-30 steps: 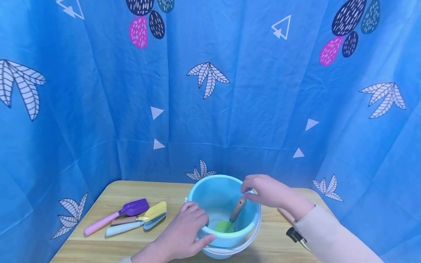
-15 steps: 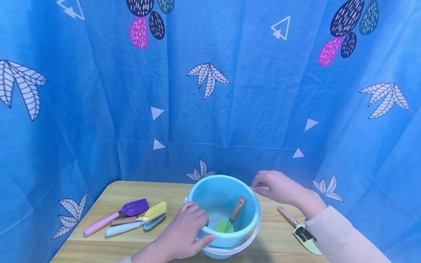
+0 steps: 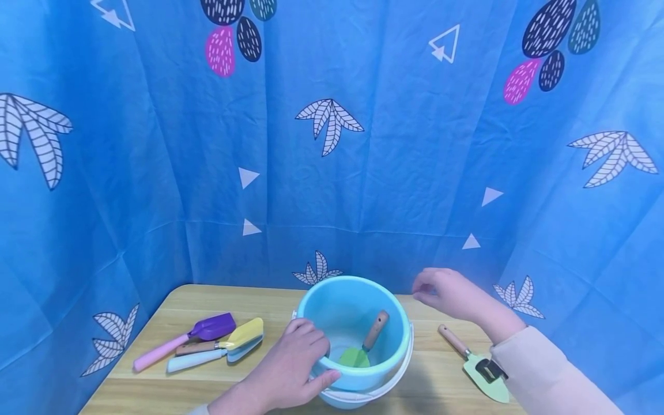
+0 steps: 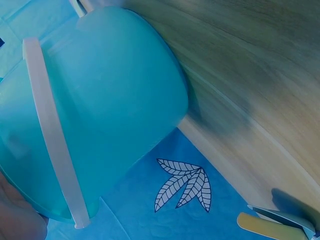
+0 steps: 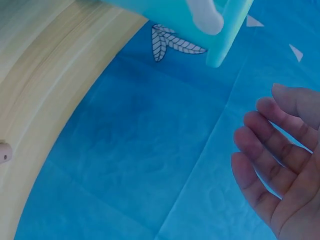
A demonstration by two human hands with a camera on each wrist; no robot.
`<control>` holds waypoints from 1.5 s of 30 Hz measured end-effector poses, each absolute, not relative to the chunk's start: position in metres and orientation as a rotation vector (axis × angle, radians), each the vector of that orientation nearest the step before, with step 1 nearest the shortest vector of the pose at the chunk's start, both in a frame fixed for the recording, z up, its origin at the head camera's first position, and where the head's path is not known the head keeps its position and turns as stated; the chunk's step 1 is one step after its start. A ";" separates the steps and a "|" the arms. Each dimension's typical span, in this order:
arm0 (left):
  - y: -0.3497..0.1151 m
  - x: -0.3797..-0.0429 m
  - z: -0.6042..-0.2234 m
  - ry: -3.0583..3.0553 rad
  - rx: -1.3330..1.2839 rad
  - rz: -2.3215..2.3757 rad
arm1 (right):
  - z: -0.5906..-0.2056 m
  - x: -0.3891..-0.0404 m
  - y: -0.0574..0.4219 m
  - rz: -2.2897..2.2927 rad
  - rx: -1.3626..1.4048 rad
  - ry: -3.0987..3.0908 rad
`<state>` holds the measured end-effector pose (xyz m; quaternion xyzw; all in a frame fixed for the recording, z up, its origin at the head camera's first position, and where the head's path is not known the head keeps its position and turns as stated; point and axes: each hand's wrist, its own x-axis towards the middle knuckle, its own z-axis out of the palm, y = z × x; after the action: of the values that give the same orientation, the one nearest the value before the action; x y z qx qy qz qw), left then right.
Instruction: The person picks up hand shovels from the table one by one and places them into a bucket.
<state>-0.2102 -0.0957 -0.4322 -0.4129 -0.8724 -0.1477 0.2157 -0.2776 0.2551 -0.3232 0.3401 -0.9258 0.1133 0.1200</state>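
Observation:
A light blue bucket (image 3: 363,380) stands on the wooden table. My left hand (image 3: 290,366) grips its near-left rim, thumb outside and fingers over the edge; the left wrist view shows the bucket's wall (image 4: 125,85) and part of the hand (image 4: 17,212). Inside the bucket, a green hand trowel (image 3: 355,357) leans with its wooden handle up against the right wall. My right hand (image 3: 448,294) hovers right of the bucket, holding nothing. In the right wrist view that hand's fingers (image 5: 250,145) are loosely bent, apart from the bucket (image 5: 172,15).
A second green trowel (image 3: 493,389) with a wooden handle lies at the right, partly behind the black wrist camera (image 3: 490,370). At the left lie a purple shovel (image 3: 212,327), a yellow trowel (image 3: 246,333) and a light blue shovel (image 3: 194,361). A blue curtain (image 3: 332,190) hangs behind the table (image 3: 280,300).
My right hand has moved away from the trowel's handle, out over the bucket's rim to the right, uncovering the second trowel. The left hand and bucket have stayed put.

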 end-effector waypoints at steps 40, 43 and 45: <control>-0.095 -0.209 -0.431 -2.482 -1.132 -0.397 | -0.393 -0.327 0.327 0.568 0.505 -2.960; -0.096 -0.209 -0.431 -2.477 -1.132 -0.399 | -0.402 -0.329 0.332 0.577 0.475 -2.979; -0.096 -0.208 -0.431 -2.472 -1.132 -0.398 | -0.408 -0.330 0.336 0.586 0.459 -2.991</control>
<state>-0.2082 -0.0957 -0.4306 -0.4039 -0.8822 -0.1420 0.1958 -0.3302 0.3356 -0.4082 0.1488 -0.9700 0.1899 0.0296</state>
